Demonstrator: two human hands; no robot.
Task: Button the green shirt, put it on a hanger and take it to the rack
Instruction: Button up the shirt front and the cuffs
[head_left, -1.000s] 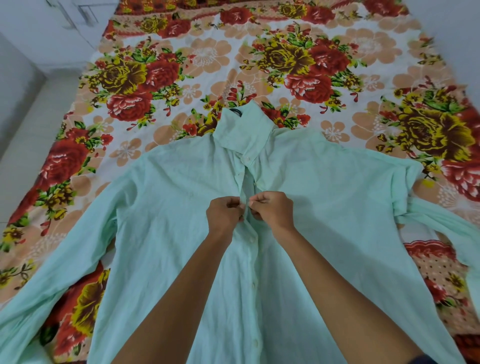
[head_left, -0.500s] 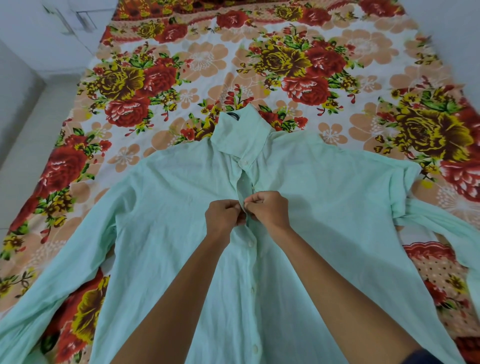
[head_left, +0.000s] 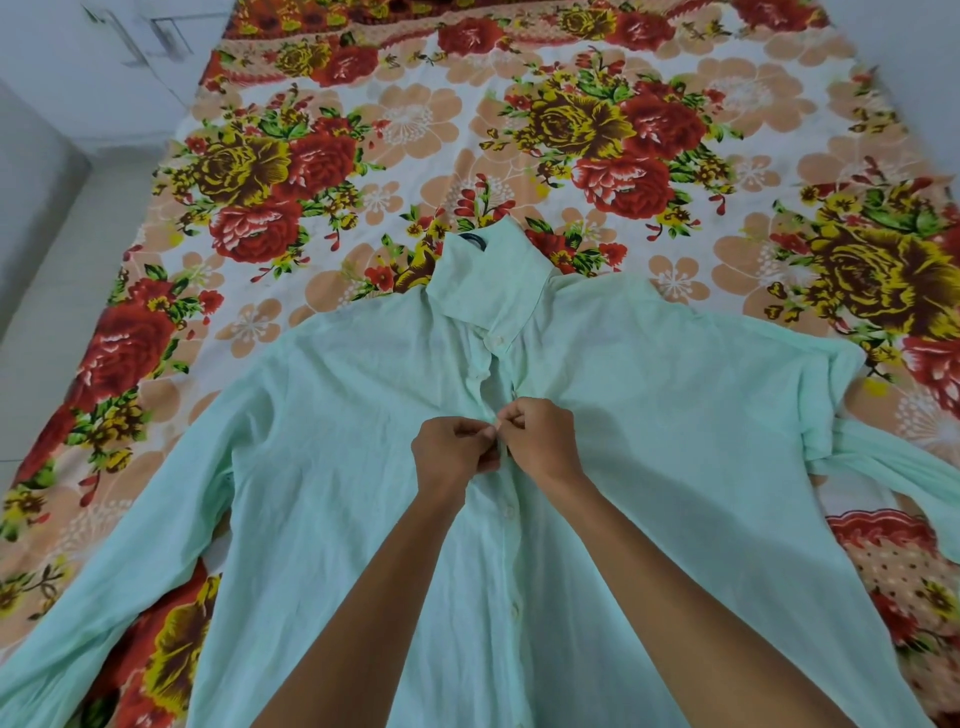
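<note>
The head camera looks down at two bare arms that reach forward over a green shirt (head_left: 337, 457). The shirt lies flat, front side up, on a bed with a flowery bedsheet (head_left: 405, 130). Near the bottom of the picture, small white buttons (head_left: 515, 609) run up the middle of the shirt and look done up. A bit farther up, the left hand (head_left: 451, 453) and the right hand (head_left: 540, 441) meet at the middle strip of the shirt. The two hands touch each other. The fingers of both hands are curled tight and pinch the cloth edges at one button spot on the chest. I cannot tell if that button is through its hole. Just past the hands, the shirt front gapes open a little. Beyond that is one more button (head_left: 492, 341) at the neck, and then the collar (head_left: 491, 280), which points away from the person. One long sleeve (head_left: 109, 587) spreads out to the left and the other sleeve (head_left: 893, 462) folds to the right. Far off on the left is a pale floor (head_left: 47, 291).
</note>
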